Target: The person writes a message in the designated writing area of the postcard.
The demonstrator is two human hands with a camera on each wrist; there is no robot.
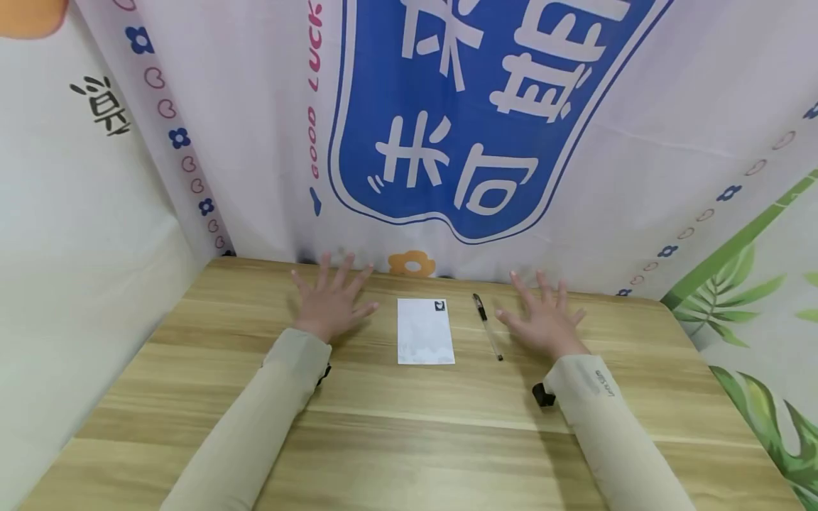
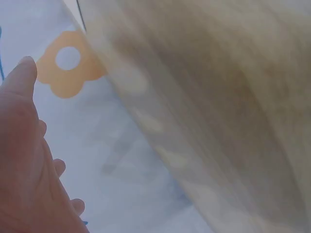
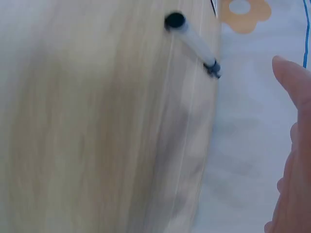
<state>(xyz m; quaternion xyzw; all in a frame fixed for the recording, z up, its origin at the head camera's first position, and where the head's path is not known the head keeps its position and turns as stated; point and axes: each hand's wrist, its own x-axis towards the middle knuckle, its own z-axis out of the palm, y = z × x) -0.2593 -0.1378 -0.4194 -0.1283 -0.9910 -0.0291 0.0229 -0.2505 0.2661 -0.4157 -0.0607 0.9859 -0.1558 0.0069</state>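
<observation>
Between the two hands, a white sheet of paper (image 1: 424,333) with a small dark printed square in its upper right corner lies on the wooden table. Just right of it is a pen (image 1: 488,328) with a clear barrel and black cap; the right wrist view shows the same pen (image 3: 194,43) end-on. My left hand (image 1: 332,301) is spread, palm down, left of the paper, with nothing in it. To the right of the pen, my right hand (image 1: 542,318) has its fingers spread too and holds nothing. Its thumb is nearest the pen.
The wooden table (image 1: 383,447) ends at a white curtain (image 1: 268,142) with a blue printed panel and an orange flower. More patterned cloth hangs at left and right. Each wrist wears a small black device, such as the one at the right sleeve (image 1: 594,411).
</observation>
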